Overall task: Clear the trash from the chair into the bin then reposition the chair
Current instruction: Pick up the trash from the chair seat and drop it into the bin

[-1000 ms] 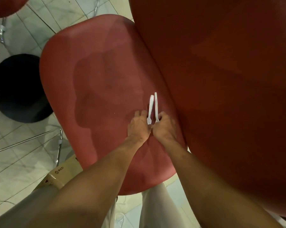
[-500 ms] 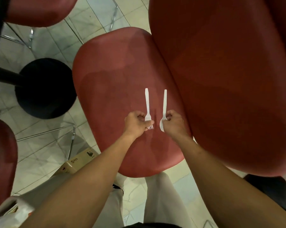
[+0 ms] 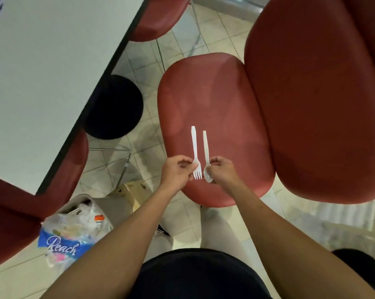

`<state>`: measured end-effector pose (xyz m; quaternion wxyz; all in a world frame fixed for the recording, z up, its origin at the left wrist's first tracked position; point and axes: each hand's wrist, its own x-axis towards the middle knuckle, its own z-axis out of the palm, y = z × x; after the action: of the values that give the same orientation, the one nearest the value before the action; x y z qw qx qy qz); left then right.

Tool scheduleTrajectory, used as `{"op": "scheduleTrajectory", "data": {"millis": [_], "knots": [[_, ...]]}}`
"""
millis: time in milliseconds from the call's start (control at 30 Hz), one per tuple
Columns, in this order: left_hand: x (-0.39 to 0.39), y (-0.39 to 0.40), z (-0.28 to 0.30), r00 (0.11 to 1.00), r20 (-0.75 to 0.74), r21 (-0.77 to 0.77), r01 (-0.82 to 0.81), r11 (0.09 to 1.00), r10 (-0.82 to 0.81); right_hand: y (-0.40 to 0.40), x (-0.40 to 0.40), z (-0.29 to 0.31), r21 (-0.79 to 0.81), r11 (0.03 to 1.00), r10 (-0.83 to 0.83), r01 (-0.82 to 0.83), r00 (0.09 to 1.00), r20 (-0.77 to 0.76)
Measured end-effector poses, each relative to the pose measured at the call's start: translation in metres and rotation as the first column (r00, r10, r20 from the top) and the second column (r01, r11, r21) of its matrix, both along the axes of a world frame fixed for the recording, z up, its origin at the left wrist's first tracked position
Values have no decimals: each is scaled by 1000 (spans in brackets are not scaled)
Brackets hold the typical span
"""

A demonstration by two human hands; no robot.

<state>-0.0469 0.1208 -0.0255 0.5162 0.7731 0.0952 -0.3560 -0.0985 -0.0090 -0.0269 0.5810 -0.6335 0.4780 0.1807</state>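
Note:
My left hand pinches a white plastic fork near its tines, handle pointing away from me. My right hand pinches a white plastic spoon near its bowl, parallel to the fork. Both utensils are held above the near part of the red chair seat, whose red backrest fills the right side. A grey bin lined with a plastic bag full of trash stands on the floor at the lower left, beside my left forearm.
A white table with a dark edge and black round base is on the left. Other red chairs sit at top and far left. A cardboard box lies behind the bin. Tiled floor lies between.
The fork and spoon have been lifted off the seat, one in each hand. My view has pulled back and up, which brings the table, bin and trash bag into sight.

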Motion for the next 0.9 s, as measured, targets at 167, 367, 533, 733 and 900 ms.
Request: {"op": "scheduleTrajectory", "data": {"millis": [167, 367, 533, 733, 900], "knots": [[-7, 59, 16, 997, 28, 32, -71, 997, 70, 65, 1, 22, 210, 978, -17, 9, 999, 38], [-14, 122, 19, 990, 64, 88, -133, 987, 128, 131, 7, 32, 345, 939, -12, -6, 999, 49], [-25, 176, 23, 982, 70, 112, -185, 976, 178, 182, 11, 37, 365, 922, 94, -126, 990, 104], [-34, 232, 21, 979, 52, 161, -205, 966, 199, 229, 9, 30, 315, 905, 266, -284, 959, 98], [-39, 278, 18, 952, 122, 211, -302, 930, 281, 269, 9, 20, 247, 910, 321, -333, 943, 85]]}}
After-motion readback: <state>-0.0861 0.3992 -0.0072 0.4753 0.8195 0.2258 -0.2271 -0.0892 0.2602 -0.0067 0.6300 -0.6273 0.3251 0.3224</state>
